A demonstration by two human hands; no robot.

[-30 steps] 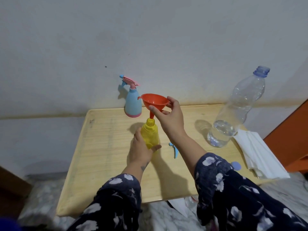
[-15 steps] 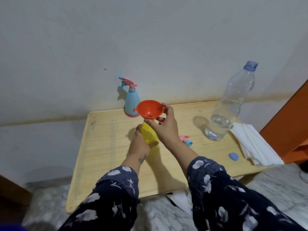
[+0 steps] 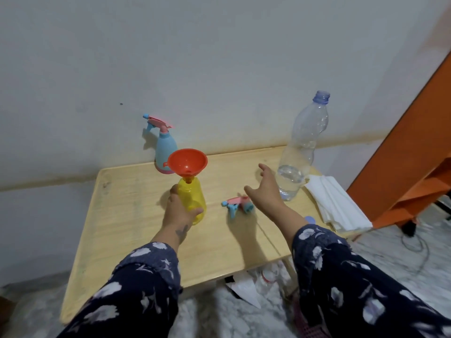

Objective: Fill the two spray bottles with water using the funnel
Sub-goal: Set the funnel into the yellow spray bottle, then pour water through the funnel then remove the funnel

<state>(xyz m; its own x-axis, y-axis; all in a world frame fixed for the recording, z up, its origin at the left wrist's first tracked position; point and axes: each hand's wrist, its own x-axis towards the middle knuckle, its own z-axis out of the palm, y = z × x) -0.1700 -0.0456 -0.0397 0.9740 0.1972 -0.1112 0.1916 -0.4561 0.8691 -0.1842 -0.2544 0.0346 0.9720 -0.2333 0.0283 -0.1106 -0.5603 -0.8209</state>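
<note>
around yellow bottle point(image 3: 192, 201), left hand point(image 3: 179, 211)

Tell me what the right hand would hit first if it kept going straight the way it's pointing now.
Most likely the clear water bottle. The open right hand reaches up and to the right, its fingers aimed at the bottle's lower, water-filled part, with nothing visible between them. Depth is hard to judge from this single view.

No readable text, label, brand or number shows anywhere; the water bottle point(image 3: 301, 145) and both spray bottles carry no legible print.
</note>
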